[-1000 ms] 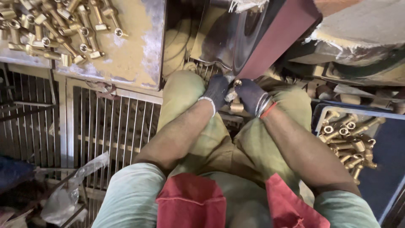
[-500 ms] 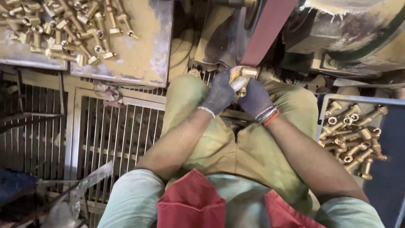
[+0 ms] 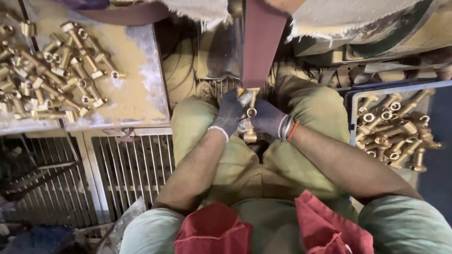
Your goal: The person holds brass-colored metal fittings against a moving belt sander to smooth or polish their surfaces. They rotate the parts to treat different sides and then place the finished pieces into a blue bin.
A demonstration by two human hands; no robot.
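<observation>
Landmark: dark red sanding belt [image 3: 261, 47], running down the top middle of the view, lower end just above the hands. Left of the belt, a dusty bench [image 3: 136, 94] carries a big heap of brass fittings [image 3: 52, 70]. Right of the belt, a blue tray [image 3: 351, 101] holds a second, smaller pile of brass fittings [image 3: 395, 129]. Below the belt, the person's knees in green trousers; below-left of the belt, a metal floor grate [image 3: 132, 169].

Left hand [image 3: 230, 114], dark glove, fingers curled and pinching a brass fitting [image 3: 249, 113] right at the belt's lower end. Right hand [image 3: 269, 120], dark glove with red cuff, closed round the same fitting from the other side. The fitting sits between both hands, its top end touching or just shy of the belt, cannot tell which.

Risk, as a judgement: gloved fingertips are very near the belt, so a slip could drag a glove in; a loose pinch could let the belt throw the part into the lap; brass may heat up through thin gloves
</observation>
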